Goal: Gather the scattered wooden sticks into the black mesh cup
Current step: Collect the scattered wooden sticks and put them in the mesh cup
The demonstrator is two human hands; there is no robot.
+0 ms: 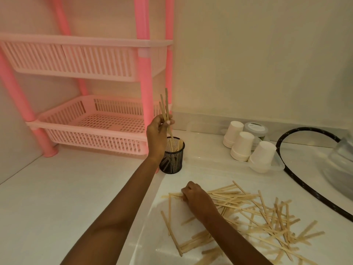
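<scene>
White counter (76,188) in a corner of pale walls, with a pink rack (91,129) of slotted trays at the back left, its top cut off by the frame. Just in front of the rack's near post, a black mesh cup (172,159), upright, with several sticks already standing inside; its left side hidden behind a wrist. Left hand (157,131) raised directly over the cup, fingers and thumb closed round a small bunch of sticks (164,108) held nearly upright, the lower tips dipping past the rim. Right hand (196,197) lower down, knuckles up, resting on the left end of the scattered wooden sticks (267,217); fingers curled, but fingertips tucked under, so impossible to tell whether pinching a stick or only touching. Pile spread loosely over the counter toward the lower right, partly covered by the right forearm and running off the bottom edge. Further back on the right, stacks of white paper cups (242,146) lying tilted, half hiding a grey-lidded tub (255,129). Beyond them a black hoop (298,180), cut off at the right edge, beside a blurred clear container (342,155).
</scene>
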